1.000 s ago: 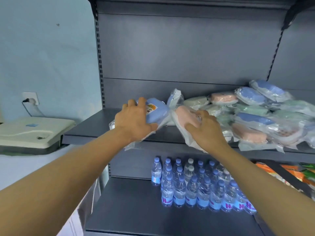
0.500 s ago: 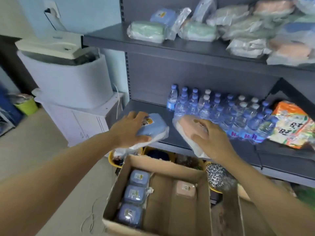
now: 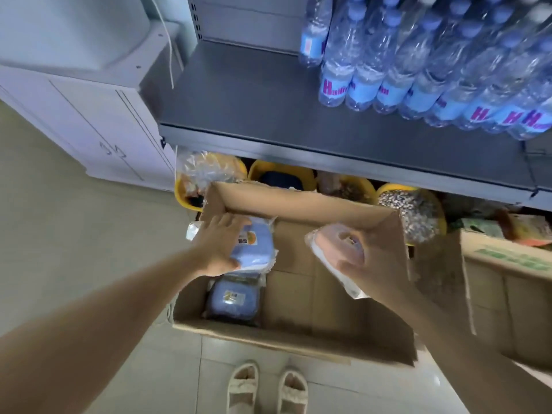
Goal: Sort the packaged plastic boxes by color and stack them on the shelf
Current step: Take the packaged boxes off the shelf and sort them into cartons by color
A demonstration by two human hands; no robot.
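Both hands have dropped from the shelf (image 3: 268, 124) to the carton (image 3: 298, 333) at centre frame — left hand (image 3: 219, 246) gripping the blue box (image 3: 254, 249), right hand (image 3: 366, 261) gripping the pink box (image 3: 334, 249). They look to be going back in, not onto a stack.

cardboard box (image 3: 298, 339) sits mid-frame under the shelf (image 3: 268, 115), bottles (image 3: 418, 70) upper right on it, cabinet (image 3: 89, 115) upper left

Both forearms bare, no sleeves, hands ungloved; feet in fluffy cream slippers (image 3: 267, 386) w/ open toes.
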